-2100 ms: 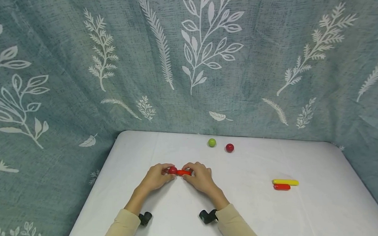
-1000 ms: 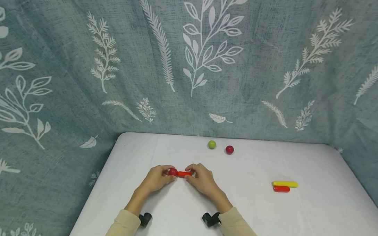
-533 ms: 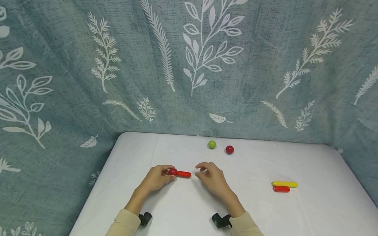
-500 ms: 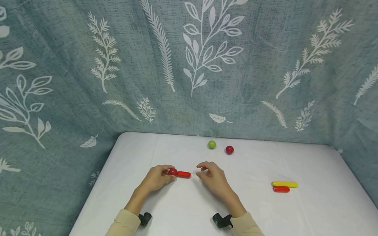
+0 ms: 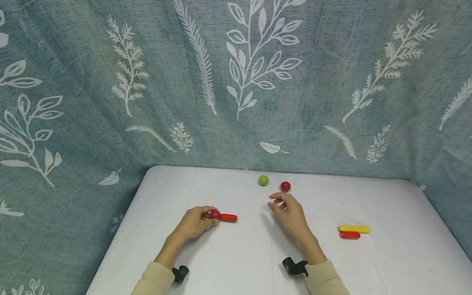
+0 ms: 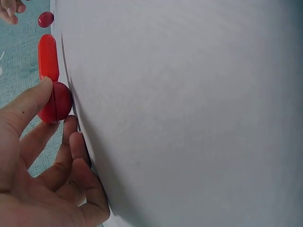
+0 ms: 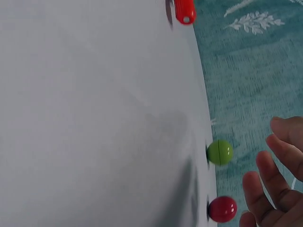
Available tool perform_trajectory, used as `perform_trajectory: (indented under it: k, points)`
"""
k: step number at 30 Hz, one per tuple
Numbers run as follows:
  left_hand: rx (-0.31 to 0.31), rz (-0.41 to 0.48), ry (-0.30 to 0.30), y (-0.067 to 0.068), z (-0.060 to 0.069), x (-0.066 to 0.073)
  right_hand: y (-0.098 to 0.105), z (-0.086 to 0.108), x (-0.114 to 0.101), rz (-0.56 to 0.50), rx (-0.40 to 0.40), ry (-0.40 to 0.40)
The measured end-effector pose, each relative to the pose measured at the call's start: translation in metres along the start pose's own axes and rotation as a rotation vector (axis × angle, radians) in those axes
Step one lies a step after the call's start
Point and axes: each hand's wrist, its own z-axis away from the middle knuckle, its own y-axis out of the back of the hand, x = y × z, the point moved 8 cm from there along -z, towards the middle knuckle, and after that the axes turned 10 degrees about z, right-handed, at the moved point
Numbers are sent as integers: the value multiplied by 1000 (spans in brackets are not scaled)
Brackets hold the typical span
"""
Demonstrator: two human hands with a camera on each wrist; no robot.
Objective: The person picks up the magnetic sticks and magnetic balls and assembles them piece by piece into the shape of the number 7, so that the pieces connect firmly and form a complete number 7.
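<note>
At the left of the white table, my left hand (image 5: 195, 222) pinches a glossy red ball (image 5: 215, 214) between thumb and fingers. A seam line runs across the ball in the left wrist view. An orange-red rounded stick (image 5: 228, 217) lies against the ball's right side, its end touching it; whether the two are joined I cannot tell. My right hand (image 5: 291, 215) is above the table further right, fingers loosely bent, holding nothing. Nearest to it is a second red ball (image 5: 286, 186), just beyond the fingertips, with a green ball (image 5: 263, 180) to its left.
A yellow stick (image 5: 354, 229) and a shorter red stick (image 5: 350, 235) lie side by side at the table's right. Behind the far edge of the white tabletop (image 5: 240, 269) hangs a blue-green leaf-patterned cloth (image 5: 220, 135). Black wrist devices sit at both cuffs.
My right hand has let go of the red stick and moved right and away, toward the far balls. My left hand stays in place, still pinching the red ball.
</note>
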Motion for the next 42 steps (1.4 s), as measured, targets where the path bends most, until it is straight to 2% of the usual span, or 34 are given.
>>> perform_trajectory:
  k: [6, 14, 19, 25, 28, 34, 42]
  points:
    - [4, 9, 2, 1, 0, -2, 12, -13, 22, 20, 72, -32]
    - [-3, 17, -6, 0, 0, 0, 20, -30, 56, 8, 165, -153]
    - [1, 11, 3, 0, 1, 1, 19, -37, 70, -29, 163, -216]
    - [0, 9, 10, 0, 0, 0, 10, -41, 81, -34, 100, -276]
    - [6, 6, 19, 0, 0, -1, 6, -43, 83, 6, 86, -292]
    - [6, 1, 7, 1, 1, 1, 2, -50, 85, 125, 118, -295]
    - [3, -12, 2, 1, 1, 1, 3, -49, 85, 175, 144, -285]
